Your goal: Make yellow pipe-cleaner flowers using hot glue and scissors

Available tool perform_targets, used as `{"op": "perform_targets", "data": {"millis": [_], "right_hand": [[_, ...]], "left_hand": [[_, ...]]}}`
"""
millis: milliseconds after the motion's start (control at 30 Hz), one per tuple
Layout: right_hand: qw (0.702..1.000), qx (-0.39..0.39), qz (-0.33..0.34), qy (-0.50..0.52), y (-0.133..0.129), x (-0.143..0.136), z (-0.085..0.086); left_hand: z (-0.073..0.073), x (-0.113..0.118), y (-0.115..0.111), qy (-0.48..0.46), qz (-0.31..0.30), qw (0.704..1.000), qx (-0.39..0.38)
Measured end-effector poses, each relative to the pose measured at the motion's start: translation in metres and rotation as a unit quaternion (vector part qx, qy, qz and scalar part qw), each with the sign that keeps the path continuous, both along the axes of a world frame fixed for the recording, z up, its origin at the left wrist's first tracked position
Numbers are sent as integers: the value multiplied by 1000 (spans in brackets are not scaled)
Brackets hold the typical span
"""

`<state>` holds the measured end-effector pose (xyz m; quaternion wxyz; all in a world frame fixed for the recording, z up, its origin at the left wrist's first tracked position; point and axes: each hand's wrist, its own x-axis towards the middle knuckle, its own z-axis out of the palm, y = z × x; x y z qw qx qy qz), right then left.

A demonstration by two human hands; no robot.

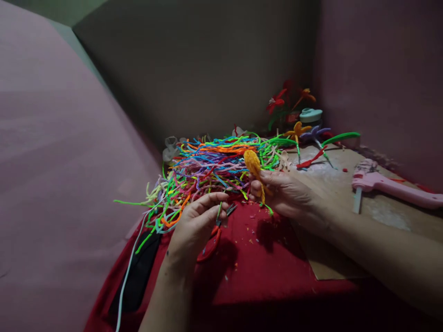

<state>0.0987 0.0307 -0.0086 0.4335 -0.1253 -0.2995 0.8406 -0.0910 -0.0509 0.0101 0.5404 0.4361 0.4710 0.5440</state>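
Note:
Between the thumb and fingers of my right hand (282, 190) is a yellow-orange pipe cleaner flower (252, 162), its fuzzy head pointing up and its loose ends hanging below. My left hand (204, 214) pinches a thin green stem (220, 210) held nearly upright. Below it, red-handled scissors (212, 244) lie on the red cloth (263, 276), partly covered by my left fingers. Just behind both hands spreads a big heap of many-coloured pipe cleaners (211, 161). My two hands are a short way apart.
A pink glue gun (398, 186) lies on a brown board (332, 258) at the right. Finished pipe cleaner flowers (297, 131) and a pale green lidded jar (310, 115) stand behind it. A dark phone-like slab (138, 272) and a white cable (126, 276) are at the left.

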Motion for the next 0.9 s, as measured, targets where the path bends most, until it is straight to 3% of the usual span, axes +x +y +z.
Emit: {"op": "perform_targets", "data": {"millis": [233, 400, 533, 700, 900], "right_hand": [[999, -25, -26, 34, 5, 2, 2], [999, -13, -11, 51, 9, 2, -1], [998, 13, 10, 54, 12, 3, -2], [998, 19, 2, 65, 15, 2, -5], [998, 32, -18, 45, 15, 0, -4]], "left_hand": [[18, 9, 8, 144, 108, 980, 79], [32, 22, 17, 286, 102, 944, 125], [32, 39, 22, 249, 59, 961, 102], [15, 52, 27, 180, 0, 982, 64], [6, 57, 28, 169, 9, 983, 65]]}}
